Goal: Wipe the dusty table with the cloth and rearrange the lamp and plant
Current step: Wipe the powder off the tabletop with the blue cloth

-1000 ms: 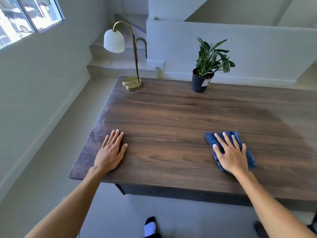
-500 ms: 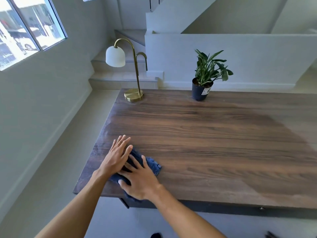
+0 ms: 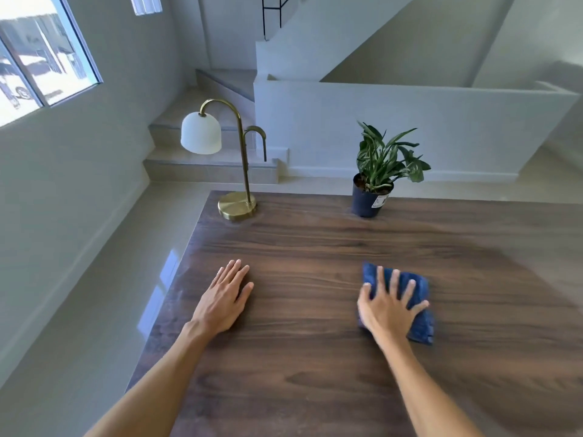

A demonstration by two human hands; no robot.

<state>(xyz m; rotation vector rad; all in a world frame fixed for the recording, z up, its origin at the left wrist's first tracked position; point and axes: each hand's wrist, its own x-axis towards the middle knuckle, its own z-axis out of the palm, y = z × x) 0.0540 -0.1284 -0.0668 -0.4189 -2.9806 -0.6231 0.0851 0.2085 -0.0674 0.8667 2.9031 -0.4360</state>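
In the head view, the right hand [image 3: 388, 310] lay flat on the blue cloth [image 3: 418, 323], fingers straight and spread, pressing it against the table [image 3: 315, 389] without gripping it. The cloth sat in the right half of the table, midway between the near and far edges, its long axis running roughly from the far edge toward the near edge; part of it projected beyond the fingertips on the far side and past the hand on the right. The left hand [image 3: 224, 299] rested palm down near the left edge, fingers straight and close together, holding nothing. The lamp [image 3: 238, 206] stood at the far-left corner and the plant [image 3: 372, 197] at the far edge, nearer the middle, both well apart from the hands. The plant lay almost directly beyond the right hand's fingertips; the lamp lay beyond the left hand. A paler, dusty-looking zone remained toward the right side of the table, so the wiping was judged incomplete, and the next stroke would probably run rightward or toward the far edge.
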